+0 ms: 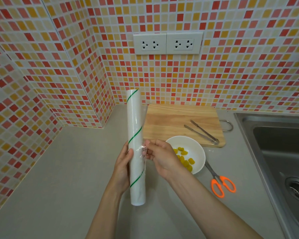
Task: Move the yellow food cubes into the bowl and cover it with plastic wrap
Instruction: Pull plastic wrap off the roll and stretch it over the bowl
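The left hand [123, 168] grips the plastic wrap roll [136, 145] upright above the table; the right hand [160, 156] pinches its loose film edge. The bowl [196, 147] of yellow cubes [186, 161] sits just right, toward the sink-side edge.
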`<state>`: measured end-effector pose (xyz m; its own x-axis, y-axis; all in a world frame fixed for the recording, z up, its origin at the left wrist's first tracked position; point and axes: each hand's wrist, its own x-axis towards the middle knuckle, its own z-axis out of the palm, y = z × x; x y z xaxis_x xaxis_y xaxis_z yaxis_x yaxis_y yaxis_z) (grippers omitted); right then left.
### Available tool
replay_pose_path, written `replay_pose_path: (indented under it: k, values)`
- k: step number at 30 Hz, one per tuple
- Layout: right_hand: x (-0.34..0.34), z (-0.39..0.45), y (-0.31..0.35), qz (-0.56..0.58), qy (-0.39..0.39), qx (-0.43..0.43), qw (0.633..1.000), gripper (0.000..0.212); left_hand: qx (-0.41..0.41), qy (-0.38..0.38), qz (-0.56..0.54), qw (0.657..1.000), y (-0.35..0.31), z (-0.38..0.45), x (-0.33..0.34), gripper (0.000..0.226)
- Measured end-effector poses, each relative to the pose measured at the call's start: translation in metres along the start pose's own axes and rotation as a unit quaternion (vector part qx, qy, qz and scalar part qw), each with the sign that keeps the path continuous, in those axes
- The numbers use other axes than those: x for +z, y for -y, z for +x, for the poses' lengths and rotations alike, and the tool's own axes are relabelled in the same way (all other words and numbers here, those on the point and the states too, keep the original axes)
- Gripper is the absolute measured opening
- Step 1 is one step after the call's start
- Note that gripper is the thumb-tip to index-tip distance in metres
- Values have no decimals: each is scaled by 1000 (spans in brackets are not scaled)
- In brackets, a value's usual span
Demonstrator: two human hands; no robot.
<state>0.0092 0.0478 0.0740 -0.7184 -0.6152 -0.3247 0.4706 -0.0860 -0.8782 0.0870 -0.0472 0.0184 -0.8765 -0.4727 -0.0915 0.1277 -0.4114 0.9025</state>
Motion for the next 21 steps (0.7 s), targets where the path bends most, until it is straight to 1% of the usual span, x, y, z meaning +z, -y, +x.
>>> replay_pose_path:
  k: [2,5,6,9,13,16,18,21]
  values:
    - [-1,-1,3,1,19,19,1000,27,-1,1,-6,1000,0,-1,-2,43]
    - [1,0,9,3,28,39,999,13,4,10,-8,1000,-2,-2,-5,38]
    - [1,1,12,1,33,46,998,13,7,12,-4,1000,-3,-3,-5,38]
    - [1,3,15,-24,50,57,997,21,17,14,-2,1000,-5,-3,-5,39]
    - [-1,4,15,-47,17,55,997,21,17,23,-21,999,-6,-2,-5,43]
    - [-4,6,18,-71,30,64,995,23,9,35,-30,999,-5,-3,-6,42]
    - [-3,6,18,-74,30,45,996,26,0,32,-30,999,-6,-1,-5,46]
    - [1,5,12,-42,0,-12,999,29,-15,27,-38,999,-8,3,-1,44]
